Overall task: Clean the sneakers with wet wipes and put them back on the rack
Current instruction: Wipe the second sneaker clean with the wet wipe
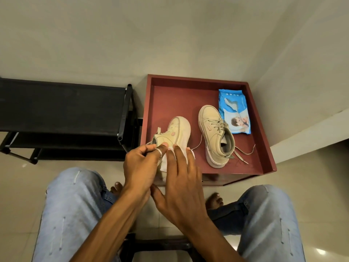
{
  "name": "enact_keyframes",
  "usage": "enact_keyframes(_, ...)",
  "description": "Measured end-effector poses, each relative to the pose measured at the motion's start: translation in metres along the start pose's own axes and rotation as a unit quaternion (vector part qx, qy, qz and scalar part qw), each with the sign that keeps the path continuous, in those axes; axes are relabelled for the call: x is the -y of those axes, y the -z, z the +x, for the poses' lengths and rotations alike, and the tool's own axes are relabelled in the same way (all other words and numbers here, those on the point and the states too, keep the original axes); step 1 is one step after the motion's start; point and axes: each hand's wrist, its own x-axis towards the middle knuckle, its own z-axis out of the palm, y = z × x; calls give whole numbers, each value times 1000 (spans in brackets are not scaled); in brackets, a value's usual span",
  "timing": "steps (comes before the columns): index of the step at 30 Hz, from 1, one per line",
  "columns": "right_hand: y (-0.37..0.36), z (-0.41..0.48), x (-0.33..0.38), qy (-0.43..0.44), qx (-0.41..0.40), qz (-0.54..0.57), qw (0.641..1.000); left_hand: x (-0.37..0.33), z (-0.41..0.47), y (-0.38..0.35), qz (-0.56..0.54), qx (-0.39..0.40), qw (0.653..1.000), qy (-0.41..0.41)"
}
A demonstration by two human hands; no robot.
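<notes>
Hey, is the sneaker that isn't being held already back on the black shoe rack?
No, the loose sneaker lies in the red tray, beside the blue wet wipes pack, apart from the black shoe rack.

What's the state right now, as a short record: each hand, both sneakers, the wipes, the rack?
left hand: grips the held sneaker at its heel end
right hand: straight fingers press a white wipe against that sneaker's side
held sneaker: over the near left part of the red tray, toe pointing away
second sneaker: stands on its sole in the tray
wipe pack: blue, in the tray beside the second sneaker
rack: black, left of the tray, neither sneaker on it yet
</notes>
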Motion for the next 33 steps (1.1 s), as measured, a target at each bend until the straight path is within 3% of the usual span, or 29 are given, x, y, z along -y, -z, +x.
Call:
enact_keyframes(5, -7, 13, -12, 21, -61, 4, 998, -7, -3, -8, 39, 15, 999, -35)
enact_keyframes(9, 2, 21, -31, 23, -142, 102, 984, -16, -12, -17, 84, 37, 991, -98)
enact_keyframes(14, 17, 25, -61, -3, -156, 256, 954, -21, -23, -35, 156, 81, 959, -221)
enact_keyframes(18, 39, 24, -83, -110, -154, 410, 892, -19, -21, -30, 110, 127, 935, -312)
enact_keyframes(21, 46, 17, -102, -157, -156, 513, 830, -12, 3, -13, 221, 85, 890, -389)
enact_keyframes(25, 43, 15, -117, -166, -141, 587, 779, -12, 28, -4, 292, 154, 885, -328)
enact_keyframes(33, 45, 15, -126, -117, -121, 591, 789, -21, 39, -7, 332, 202, 874, -291)
